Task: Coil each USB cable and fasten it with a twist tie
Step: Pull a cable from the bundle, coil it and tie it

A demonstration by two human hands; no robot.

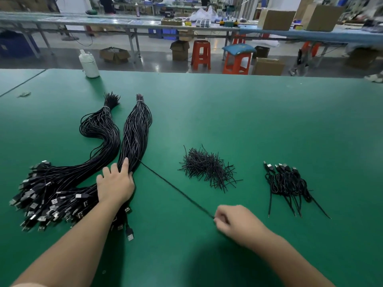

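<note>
The right hand (232, 219) has its grip closed in a pinch on the near end of 1 black USB cable (176, 189). The cable is pulled out straight across the green counter (269, 121). Its long line runs on a slant, from the pinch near the person up and to the left, into the big bundle of cables (134, 133). The far end of the cable is tucked in the bundle, just beside the left hand.

The left hand (116, 183) lies flat on the bundle with its fingers spread, pressing it down. Its grip is open and it holds nothing; it only pushes.

So the cable reaches away from the right hand toward the left one. I think the next job is to draw it free along that same slant, back toward the right hand, while the left hand keeps the other cables from sliding. If it is tugged sideways, it may snag and drag more cables along.

The pile of twist ties (209, 168) sits past the cable, between the 2 hands and nearer the right one. A small heap of coiled cables (288, 183) lies to the right, well apart from the bundle.
</note>
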